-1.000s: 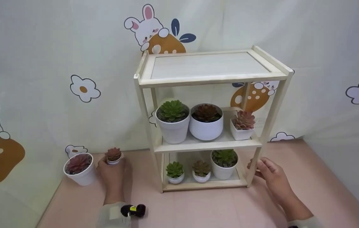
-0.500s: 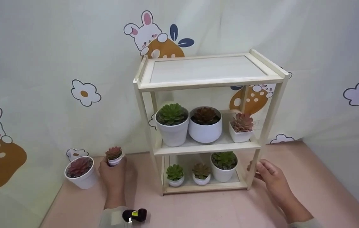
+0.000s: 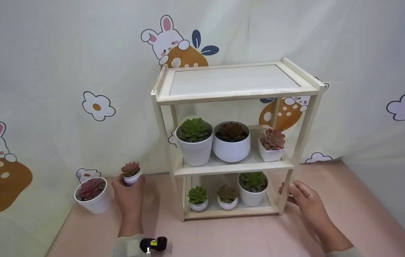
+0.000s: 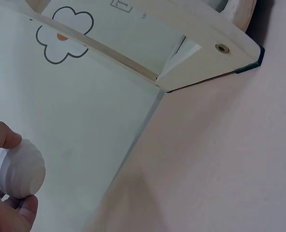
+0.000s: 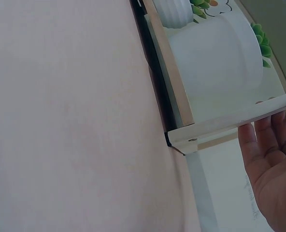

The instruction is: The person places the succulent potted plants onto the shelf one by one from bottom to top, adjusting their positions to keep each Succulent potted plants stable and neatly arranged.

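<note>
My left hand (image 3: 129, 200) grips a small round white pot with a reddish succulent (image 3: 131, 169), left of the wooden shelf rack (image 3: 233, 170). In the left wrist view thumb and fingers pinch the white pot (image 4: 26, 169) around its side, its smooth base showing. At the rack's lower right front post, my right hand (image 3: 308, 203) holds on, fingertips showing past the post. The right wrist view has its fingers (image 5: 268, 137) bent behind the post's edge. A larger white pot with a dark pink succulent (image 3: 95, 203) stands just left of my left hand.
On the middle shelf stand a green succulent pot (image 3: 195, 151), a brown one (image 3: 232, 150) and a pink one in a square pot (image 3: 271, 154). The bottom shelf carries two small pots (image 3: 198, 204) and a larger green one (image 3: 252, 196). A printed cloth backs the pink table (image 3: 238, 235).
My left hand has moved slightly up and right with the small succulent pot, which now tilts more. The right hand keeps its place at the post. The head view has shifted a little.
</note>
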A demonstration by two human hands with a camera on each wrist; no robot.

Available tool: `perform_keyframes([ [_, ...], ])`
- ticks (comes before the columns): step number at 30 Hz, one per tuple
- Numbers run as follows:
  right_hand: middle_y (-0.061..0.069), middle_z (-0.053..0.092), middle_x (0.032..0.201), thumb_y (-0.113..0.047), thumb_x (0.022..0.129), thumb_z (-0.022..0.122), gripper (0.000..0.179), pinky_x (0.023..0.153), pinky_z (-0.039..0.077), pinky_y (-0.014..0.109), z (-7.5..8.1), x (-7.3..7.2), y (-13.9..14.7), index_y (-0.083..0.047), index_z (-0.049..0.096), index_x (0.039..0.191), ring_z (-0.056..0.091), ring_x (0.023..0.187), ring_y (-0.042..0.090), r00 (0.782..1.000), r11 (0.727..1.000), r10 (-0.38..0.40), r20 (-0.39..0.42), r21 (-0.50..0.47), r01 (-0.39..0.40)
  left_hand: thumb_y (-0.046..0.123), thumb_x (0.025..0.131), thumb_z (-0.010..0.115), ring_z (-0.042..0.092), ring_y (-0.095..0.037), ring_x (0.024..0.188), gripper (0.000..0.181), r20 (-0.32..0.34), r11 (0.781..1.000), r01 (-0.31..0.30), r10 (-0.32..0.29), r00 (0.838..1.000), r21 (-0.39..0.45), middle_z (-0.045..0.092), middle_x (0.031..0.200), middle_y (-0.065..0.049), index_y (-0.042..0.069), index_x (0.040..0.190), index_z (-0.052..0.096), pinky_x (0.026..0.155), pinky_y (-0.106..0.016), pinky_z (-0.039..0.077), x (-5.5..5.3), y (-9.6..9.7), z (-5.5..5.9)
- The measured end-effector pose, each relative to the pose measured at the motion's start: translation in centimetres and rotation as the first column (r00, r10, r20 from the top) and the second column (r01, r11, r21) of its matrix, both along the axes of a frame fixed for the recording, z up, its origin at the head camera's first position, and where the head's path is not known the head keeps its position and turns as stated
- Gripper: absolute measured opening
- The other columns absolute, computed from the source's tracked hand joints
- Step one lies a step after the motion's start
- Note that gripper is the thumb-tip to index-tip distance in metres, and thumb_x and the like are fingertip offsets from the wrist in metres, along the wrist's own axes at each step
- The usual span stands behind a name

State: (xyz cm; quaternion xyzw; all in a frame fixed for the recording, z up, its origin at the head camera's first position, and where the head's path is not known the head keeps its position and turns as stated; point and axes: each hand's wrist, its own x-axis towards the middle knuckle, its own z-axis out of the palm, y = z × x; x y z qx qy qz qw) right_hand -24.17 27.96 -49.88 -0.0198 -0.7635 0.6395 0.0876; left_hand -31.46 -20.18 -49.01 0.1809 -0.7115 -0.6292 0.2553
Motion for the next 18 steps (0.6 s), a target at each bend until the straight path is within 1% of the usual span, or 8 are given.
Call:
perform_keyframes([
  [4,0.008,0.072,0.112,-0.025,0.112,0.048,0.035,0.092,0.059,0.024,0.0,0.0,0.1,0.002,0.065,0.128,0.069,0.105,0.007,1.000,1.000,0.004,-0.002,-0.003,-0.004,0.021,0.091,0.076,0.048,-0.040,0.141,0.073,-0.006,1.000,0.020,-0.020,1.000,0.013,0.048,0.151,-0.028,-0.005,0.147,0.037,0.118,-0.053,0.042,0.2,0.0,0.3],
  [9,0.009,0.072,0.110,-0.024,0.112,0.049,0.035,0.092,0.060,0.025,0.0,0.0,0.0,0.003,0.064,0.128,0.070,0.105,0.010,1.000,1.000,0.007,-0.011,-0.016,-0.007,0.023,0.093,0.076,0.048,-0.036,0.142,0.075,-0.041,0.997,0.047,-0.045,0.998,0.062,0.047,0.153,-0.025,-0.003,0.150,0.035,0.117,-0.049,0.044,0.4,0.2,0.9],
  [18,0.009,0.073,0.108,-0.024,0.111,0.051,0.035,0.091,0.060,0.027,0.0,0.1,-0.1,0.005,0.065,0.124,0.071,0.103,0.011,1.000,0.999,0.000,-0.030,-0.043,-0.001,0.028,0.091,0.080,0.051,-0.035,0.138,0.077,-0.046,0.998,0.042,-0.040,0.998,0.056,0.050,0.151,-0.023,0.000,0.150,0.038,0.115,-0.049,0.046,0.7,0.7,1.9],
])
